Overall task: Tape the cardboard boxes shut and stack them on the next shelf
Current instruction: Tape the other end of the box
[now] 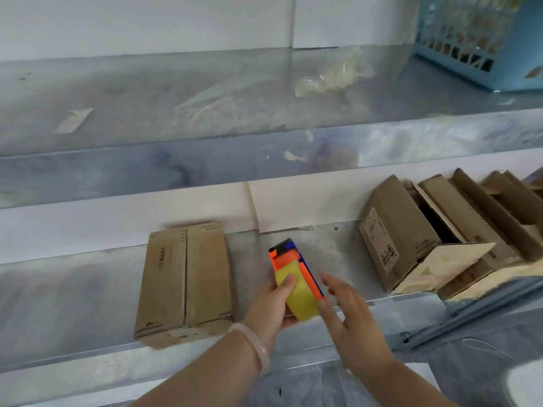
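Note:
A flat cardboard box (185, 283) lies on the lower metal shelf (73, 304) with its flaps closed, left of my hands. My left hand (271, 309) grips a tape dispenser (296, 280), orange and blue with a yellow tape roll, held just above the shelf. Beside the dispenser on the right, my right hand (352, 321) is spread flat, fingertips close to its side. To the right, an open box (411, 242) leans with flaps up, and more open boxes (499, 215) stand behind it.
The upper shelf (147, 98) holds a crumpled clear plastic bag (332, 76), scraps of tape (75, 120) and a blue plastic crate (482, 39) at the far right. A white wall backs both shelves. A metal rail (470, 315) runs at lower right.

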